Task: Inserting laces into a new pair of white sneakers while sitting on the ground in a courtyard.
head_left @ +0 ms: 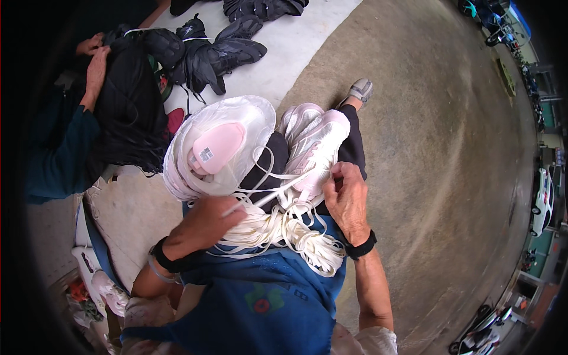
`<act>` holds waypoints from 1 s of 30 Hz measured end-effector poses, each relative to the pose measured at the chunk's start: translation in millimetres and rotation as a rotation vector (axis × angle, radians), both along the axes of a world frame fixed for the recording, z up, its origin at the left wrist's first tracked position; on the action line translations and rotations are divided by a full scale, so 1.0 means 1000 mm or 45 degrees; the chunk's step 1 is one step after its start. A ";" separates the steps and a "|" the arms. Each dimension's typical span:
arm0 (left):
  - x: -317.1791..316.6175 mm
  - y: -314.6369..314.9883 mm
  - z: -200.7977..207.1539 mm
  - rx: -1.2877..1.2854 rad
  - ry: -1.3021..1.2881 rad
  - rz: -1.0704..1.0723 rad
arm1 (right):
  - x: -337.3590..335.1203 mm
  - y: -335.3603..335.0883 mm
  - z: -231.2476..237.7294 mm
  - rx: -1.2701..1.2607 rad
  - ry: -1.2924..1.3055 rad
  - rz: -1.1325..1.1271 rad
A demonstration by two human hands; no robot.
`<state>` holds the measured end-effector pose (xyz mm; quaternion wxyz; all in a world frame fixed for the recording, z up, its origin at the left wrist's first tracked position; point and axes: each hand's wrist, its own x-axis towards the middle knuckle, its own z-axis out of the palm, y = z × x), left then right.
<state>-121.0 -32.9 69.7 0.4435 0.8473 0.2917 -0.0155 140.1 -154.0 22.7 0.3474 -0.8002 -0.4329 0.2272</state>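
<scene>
A white and pink sneaker (319,148) rests on my lap, with a second pale sneaker (300,118) beside it. My right hand (349,201) is closed at the sneaker's laced side, fingertips pinched against it; any lace between them is too small to tell. Blurred by motion, my left hand (204,225) is closed on a white shoelace (275,194) that runs to the sneaker. Under both hands a thick bundle of white shoelaces (278,231) lies on my blue apron (260,296). To the left sits a bulky white, pink-centred stack of shoe pieces (219,145).
Black shoes (216,56) lie on a white surface (296,41) ahead. At the left a co-worker's hands (94,59) work over dark material. Concrete floor (426,165) stretches to the right, with a white car (542,201) and motorbikes along the far edge.
</scene>
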 end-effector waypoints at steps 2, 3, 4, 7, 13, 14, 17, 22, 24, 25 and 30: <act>-0.003 0.008 0.007 0.045 0.058 0.188 | -0.006 -0.001 0.003 0.072 -0.132 0.038; -0.003 0.013 0.011 0.096 0.121 0.372 | -0.009 -0.001 0.001 0.071 -0.134 0.039; -0.002 0.016 0.013 0.181 0.043 0.393 | -0.010 -0.002 -0.002 0.089 -0.276 0.058; 0.016 0.017 0.024 0.459 -0.175 0.593 | -0.016 0.000 -0.003 0.061 -0.483 0.101; 0.070 0.008 0.025 0.415 -0.363 0.208 | -0.005 0.007 -0.007 -0.191 -0.673 0.237; 0.076 0.008 0.020 0.418 -0.364 0.211 | 0.004 0.005 -0.012 -0.003 -0.480 0.248; 0.097 0.006 -0.002 0.283 -0.291 0.043 | 0.018 0.000 -0.009 0.156 -0.118 0.256; 0.130 0.001 -0.039 0.204 -0.463 -0.053 | 0.017 -0.004 -0.010 0.214 -0.013 0.168; 0.139 0.002 -0.043 0.230 -0.470 -0.095 | 0.012 -0.004 -0.006 0.200 -0.053 0.166; 0.143 0.003 -0.044 0.252 -0.357 -0.148 | 0.012 -0.004 -0.005 0.182 -0.098 0.175; 0.155 0.006 -0.047 0.277 -0.238 -0.225 | 0.027 0.000 -0.008 0.197 0.097 0.089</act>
